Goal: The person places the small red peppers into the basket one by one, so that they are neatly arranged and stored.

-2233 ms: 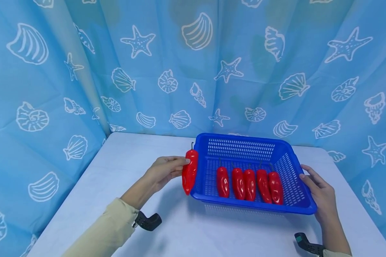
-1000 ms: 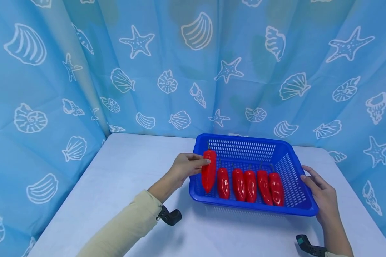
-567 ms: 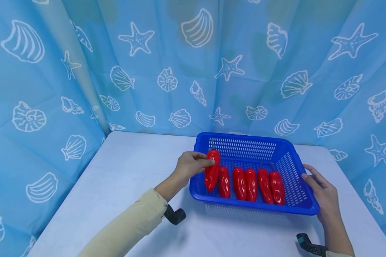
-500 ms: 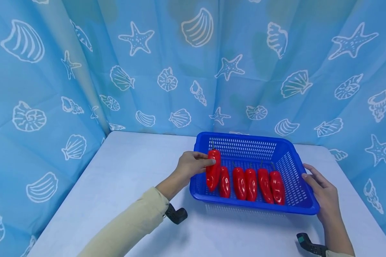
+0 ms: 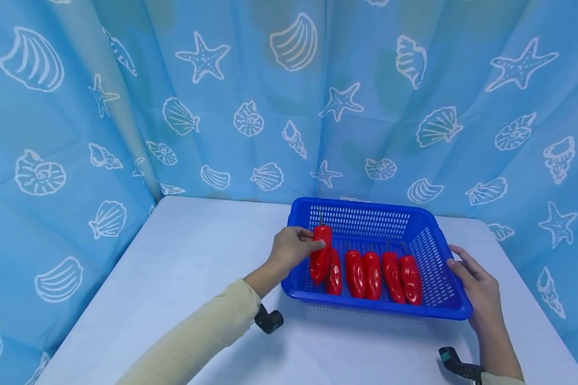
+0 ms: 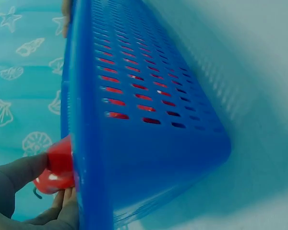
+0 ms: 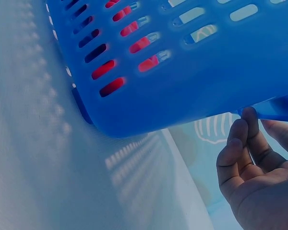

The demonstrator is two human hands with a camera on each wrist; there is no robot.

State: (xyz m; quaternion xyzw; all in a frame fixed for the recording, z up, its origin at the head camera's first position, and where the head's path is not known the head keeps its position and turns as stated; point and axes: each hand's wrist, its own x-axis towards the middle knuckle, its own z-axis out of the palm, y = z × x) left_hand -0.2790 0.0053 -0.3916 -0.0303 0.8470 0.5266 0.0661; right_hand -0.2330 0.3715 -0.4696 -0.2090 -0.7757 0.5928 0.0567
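Observation:
My left hand (image 5: 291,248) pinches a red pepper (image 5: 320,259) with a thin green stem, thumb on the near side. It holds the pepper upright inside the left end of a blue plastic basket (image 5: 361,303), overlapping the leftmost pepper (image 5: 334,272) there. Whether the held pepper touches the basket floor cannot be told. My right hand (image 5: 481,291) grips the basket's right rim, thumb above and fingers curled below, as the right wrist view shows. In the left wrist view the held pepper's stem end (image 6: 60,165) shows between thumb and fingers; the basket wall hides the rest.
Several more red peppers (image 5: 372,275) lie side by side in the basket's middle and right part. The basket is over a white table (image 5: 197,240). A blue curtain with shell prints (image 5: 265,107) hangs behind and at the sides. Both wrists wear black camera mounts (image 5: 268,321).
My left hand has carried the pepper rightward from outside the left rim into the basket, beside the leftmost pepper. In the last half second it shifts only slightly. My right hand keeps its hold.

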